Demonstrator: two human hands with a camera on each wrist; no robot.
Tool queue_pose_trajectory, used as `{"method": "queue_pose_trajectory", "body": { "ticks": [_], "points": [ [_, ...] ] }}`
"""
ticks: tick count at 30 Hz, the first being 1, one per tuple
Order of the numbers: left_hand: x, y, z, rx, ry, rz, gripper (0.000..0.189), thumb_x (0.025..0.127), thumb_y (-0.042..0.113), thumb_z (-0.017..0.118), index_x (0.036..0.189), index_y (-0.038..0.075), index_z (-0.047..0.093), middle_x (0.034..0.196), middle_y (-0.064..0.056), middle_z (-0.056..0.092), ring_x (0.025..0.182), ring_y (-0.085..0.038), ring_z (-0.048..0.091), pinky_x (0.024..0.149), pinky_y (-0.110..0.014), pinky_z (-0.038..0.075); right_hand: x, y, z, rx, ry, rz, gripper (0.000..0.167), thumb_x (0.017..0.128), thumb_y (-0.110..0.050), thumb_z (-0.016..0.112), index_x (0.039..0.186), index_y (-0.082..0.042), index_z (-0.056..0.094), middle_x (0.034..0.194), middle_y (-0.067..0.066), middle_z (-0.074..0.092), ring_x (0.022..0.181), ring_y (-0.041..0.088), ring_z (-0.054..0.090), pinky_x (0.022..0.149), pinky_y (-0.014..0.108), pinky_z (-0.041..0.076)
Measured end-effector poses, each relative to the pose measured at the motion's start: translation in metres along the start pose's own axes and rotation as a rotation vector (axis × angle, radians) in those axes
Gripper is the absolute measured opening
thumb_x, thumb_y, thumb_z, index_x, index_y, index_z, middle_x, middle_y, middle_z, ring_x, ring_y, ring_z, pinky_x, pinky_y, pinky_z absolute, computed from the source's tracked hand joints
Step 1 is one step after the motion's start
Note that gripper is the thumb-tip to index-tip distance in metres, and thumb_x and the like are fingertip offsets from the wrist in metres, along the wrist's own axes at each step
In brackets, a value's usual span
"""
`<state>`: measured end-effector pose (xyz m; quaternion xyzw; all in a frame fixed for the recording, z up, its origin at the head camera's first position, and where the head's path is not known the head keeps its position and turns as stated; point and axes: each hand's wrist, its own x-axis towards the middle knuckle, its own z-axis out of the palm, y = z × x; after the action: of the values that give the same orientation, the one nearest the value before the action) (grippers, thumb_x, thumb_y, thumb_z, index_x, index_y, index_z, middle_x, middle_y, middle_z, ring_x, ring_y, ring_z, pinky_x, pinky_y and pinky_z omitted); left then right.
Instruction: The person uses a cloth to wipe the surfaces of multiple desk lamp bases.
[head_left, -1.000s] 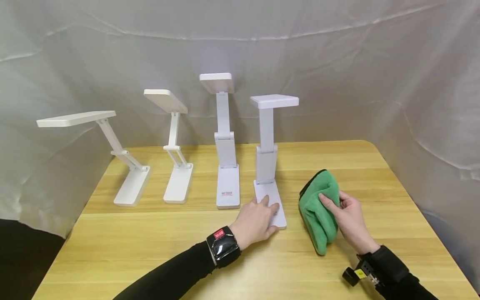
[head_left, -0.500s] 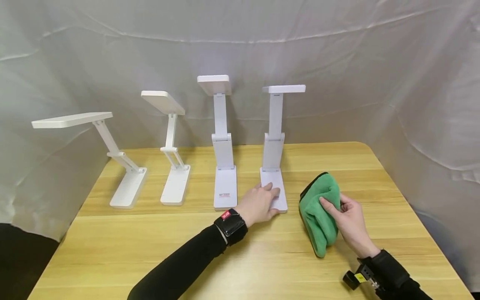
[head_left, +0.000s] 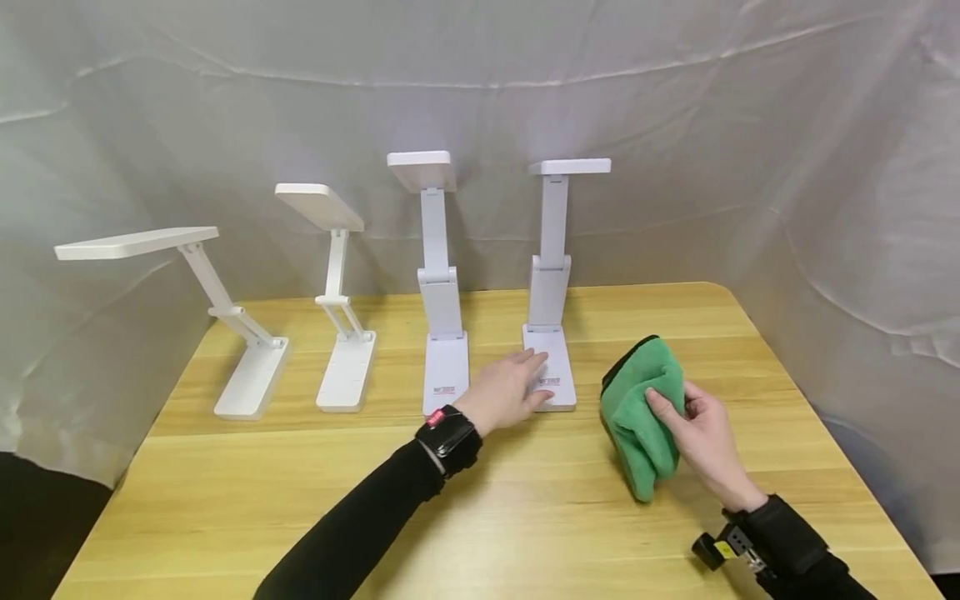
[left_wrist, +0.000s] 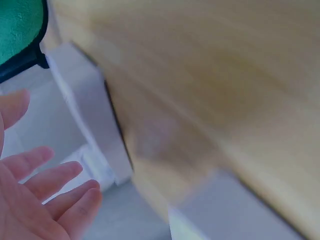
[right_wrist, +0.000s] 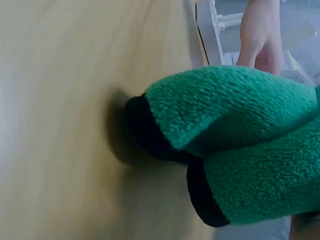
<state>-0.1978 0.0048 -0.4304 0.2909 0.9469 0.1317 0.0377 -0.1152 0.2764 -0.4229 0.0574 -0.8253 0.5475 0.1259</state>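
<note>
In the head view the rightmost white folding desk lamp (head_left: pixel 552 304) stands with its base flat on the table and its head raised. My left hand (head_left: pixel 498 392) is at the left side of this base, fingers extended and spread, gripping nothing. The left wrist view shows those loose fingers (left_wrist: pixel 80 210) beside the pale lamp base (left_wrist: pixel 92 105). Off to the right, my right hand (head_left: pixel 708 442) pinches a folded green cloth (head_left: pixel 637 417) with black edging between thumb and fingers. That cloth (right_wrist: pixel 240 110) fills much of the right wrist view, close over the wood.
Three more white desk lamps are unfolded in the same row: one beside the left hand (head_left: pixel 442 308), one further left (head_left: pixel 341 287) and one at the far left (head_left: pixel 225 292). The wooden table (head_left: pixel 525 525) ends at a grey fabric backdrop (head_left: pixel 480 108).
The rightmost lamp has slid back and turned to face more squarely, into line with the others. My left hand has come away leftward from the top of its base. The cloth stays in my right hand.
</note>
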Motion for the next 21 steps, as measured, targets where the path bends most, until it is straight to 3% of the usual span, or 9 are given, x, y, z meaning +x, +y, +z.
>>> {"method": "queue_pose_trajectory", "body": {
  "ticks": [4, 10, 13, 15, 17, 21],
  "points": [
    [-0.029, -0.022, -0.020, -0.070, 0.078, -0.018, 0.060, 0.101, 0.040, 0.056, 0.152, 0.012, 0.041, 0.157, -0.015, 0.045, 0.143, -0.033, 0.047, 0.120, -0.046, 0.037, 0.004, -0.012, -0.014, -0.092, -0.042, -0.139, 0.007, 0.098, 0.002, 0.059, 0.103, 0.002, 0.064, 0.086, -0.020, 0.066, 0.072, -0.001, 0.063, 0.061, 0.017, 0.052],
    [-0.087, -0.064, -0.043, -0.064, 0.212, -0.058, 0.056, 0.099, 0.035, 0.062, 0.148, 0.010, 0.048, 0.152, -0.017, 0.050, 0.138, -0.035, 0.052, 0.114, -0.052, 0.043, 0.004, -0.031, -0.022, -0.218, -0.154, -0.443, 0.035, 0.084, 0.016, 0.068, 0.115, -0.001, 0.066, 0.090, -0.006, 0.068, 0.072, -0.002, 0.062, 0.062, 0.013, 0.051],
    [-0.114, -0.081, -0.049, -0.042, 0.255, -0.088, 0.056, 0.099, 0.033, 0.064, 0.146, 0.006, 0.050, 0.150, -0.019, 0.052, 0.136, -0.037, 0.054, 0.112, -0.053, 0.045, 0.002, -0.037, -0.008, -0.269, -0.243, -0.603, 0.046, 0.080, 0.013, 0.072, 0.122, -0.002, 0.064, 0.091, 0.000, 0.069, 0.077, -0.001, 0.062, 0.067, 0.012, 0.052],
    [-0.128, -0.091, -0.051, -0.027, 0.279, -0.111, 0.055, 0.098, 0.032, 0.065, 0.144, 0.005, 0.051, 0.149, -0.019, 0.054, 0.135, -0.037, 0.055, 0.111, -0.053, 0.046, 0.000, -0.040, 0.008, -0.278, -0.313, -0.655, 0.047, 0.080, 0.010, 0.073, 0.124, -0.002, 0.063, 0.097, 0.003, 0.070, 0.082, 0.002, 0.064, 0.073, 0.012, 0.053],
    [-0.140, -0.099, -0.051, -0.024, 0.298, -0.132, 0.054, 0.098, 0.029, 0.065, 0.144, 0.005, 0.051, 0.148, -0.019, 0.055, 0.134, -0.037, 0.056, 0.110, -0.054, 0.047, -0.003, -0.041, 0.027, -0.290, -0.381, -0.689, 0.044, 0.084, 0.004, 0.073, 0.126, -0.003, 0.062, 0.105, 0.004, 0.072, 0.088, 0.007, 0.067, 0.080, 0.017, 0.057],
    [-0.156, -0.109, -0.050, -0.035, 0.329, -0.156, 0.052, 0.098, 0.025, 0.066, 0.142, 0.001, 0.052, 0.145, -0.022, 0.056, 0.131, -0.040, 0.057, 0.108, -0.055, 0.048, -0.016, -0.044, 0.066, -0.327, -0.511, -0.675, 0.043, 0.094, -0.012, 0.069, 0.134, -0.006, 0.058, 0.120, 0.006, 0.071, 0.103, 0.015, 0.069, 0.090, 0.032, 0.060]
  ]
}}
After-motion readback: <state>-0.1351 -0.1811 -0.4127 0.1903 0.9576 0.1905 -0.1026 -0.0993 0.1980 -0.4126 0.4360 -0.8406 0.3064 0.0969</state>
